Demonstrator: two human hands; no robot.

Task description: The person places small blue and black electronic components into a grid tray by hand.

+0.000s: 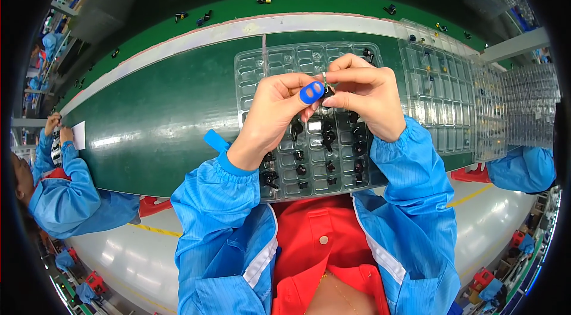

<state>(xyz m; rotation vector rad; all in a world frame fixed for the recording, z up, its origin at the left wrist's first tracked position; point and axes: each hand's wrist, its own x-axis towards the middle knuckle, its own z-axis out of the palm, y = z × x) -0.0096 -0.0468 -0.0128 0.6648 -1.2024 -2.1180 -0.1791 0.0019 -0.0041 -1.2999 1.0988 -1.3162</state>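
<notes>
Both my hands meet above a clear plastic tray (pixel 250 66) on the green table. My left hand (pixel 269 110) is closed in a pinch, with a blue cover with holes (pixel 311 93) on its thumb. Opposite it, my right hand (pixel 376 96) pinches a small black part (pixel 328 93) between thumb and fingers. The fingertips of both hands are on this part, and a thin pale piece sticks up beside it. My fingers hide much of it, so its exact kind does not show. Several small black parts (pixel 328 135) lie in the tray's compartments below my hands.
More clear trays (pixel 437 83) stand to the right, some holding small parts. Beyond the table's pale ledge (pixel 238 30), a green belt (pixel 309 3) carries scattered small black parts. A co-worker (pixel 65 196) sits at the far left; another's blue sleeve (pixel 523 167) shows at right.
</notes>
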